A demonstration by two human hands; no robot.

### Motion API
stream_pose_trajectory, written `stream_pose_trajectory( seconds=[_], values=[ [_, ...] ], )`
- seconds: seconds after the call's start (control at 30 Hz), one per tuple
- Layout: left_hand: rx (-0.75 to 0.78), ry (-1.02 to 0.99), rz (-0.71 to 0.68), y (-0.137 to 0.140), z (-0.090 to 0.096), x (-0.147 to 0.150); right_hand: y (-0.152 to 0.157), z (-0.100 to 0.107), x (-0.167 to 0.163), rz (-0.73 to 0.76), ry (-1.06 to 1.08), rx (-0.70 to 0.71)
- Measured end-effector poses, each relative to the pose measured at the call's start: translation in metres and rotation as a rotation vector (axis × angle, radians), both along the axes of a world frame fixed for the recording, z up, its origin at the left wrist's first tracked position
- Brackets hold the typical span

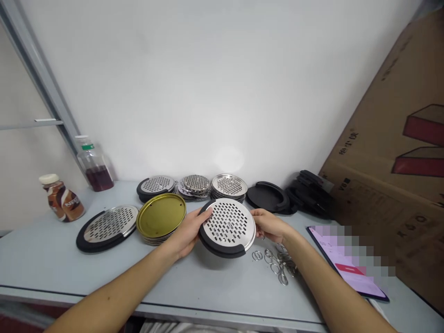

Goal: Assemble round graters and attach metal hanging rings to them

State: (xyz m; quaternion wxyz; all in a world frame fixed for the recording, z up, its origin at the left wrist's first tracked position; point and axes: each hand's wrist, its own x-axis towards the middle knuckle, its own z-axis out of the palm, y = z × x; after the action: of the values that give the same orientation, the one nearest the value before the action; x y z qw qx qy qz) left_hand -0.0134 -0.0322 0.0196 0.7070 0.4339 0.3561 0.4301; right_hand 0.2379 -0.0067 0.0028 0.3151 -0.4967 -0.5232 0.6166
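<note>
A pale grey tabletop (208, 293) is supporting — at left — a Nescafé bottle (63, 199) and a clear bottle of dark red liquid (99, 175). A black-rimmed perforated disc (109, 225) is lying beside a gold-topped disc stack (161, 215). Three perforated-disc stacks (229, 186) are lining the rear; black rims (267, 196), wire rings (282, 266) and a tablet (342, 254) are occupying the right.

a plain white wall (222, 83) fills the view from eleven to one o'clock, with a soft bright patch of light (227, 159) low on it near the dial's centre and duller grey shading toward one. a grey metal post (40, 69) slants down at ten, meeting a thin crossbar (24, 126) just past nine. the pale grey tabletop (194, 293) spreads from eight through six to four, its front edge darkly lined. a big brown cardboard box (378, 152) stands at three.
</note>
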Motion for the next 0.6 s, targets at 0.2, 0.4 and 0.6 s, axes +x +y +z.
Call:
stream_pose_trajectory(
  seconds=[0.2, 0.4, 0.6],
  values=[
    [0.120, -0.031, -0.025, -0.006, 0.015, -0.005, -0.007, 0.003, -0.009, -0.002, -0.013, 0.041],
    [0.168, -0.066, 0.077, 0.005, 0.055, -0.050, -0.009, 0.004, -0.016, -0.021, -0.085, 0.020],
    [0.184, 0.069, 0.481, 0.023, 0.094, -0.163, -0.014, 0.004, -0.023, 0.032, -0.133, 0.058]
  ],
)
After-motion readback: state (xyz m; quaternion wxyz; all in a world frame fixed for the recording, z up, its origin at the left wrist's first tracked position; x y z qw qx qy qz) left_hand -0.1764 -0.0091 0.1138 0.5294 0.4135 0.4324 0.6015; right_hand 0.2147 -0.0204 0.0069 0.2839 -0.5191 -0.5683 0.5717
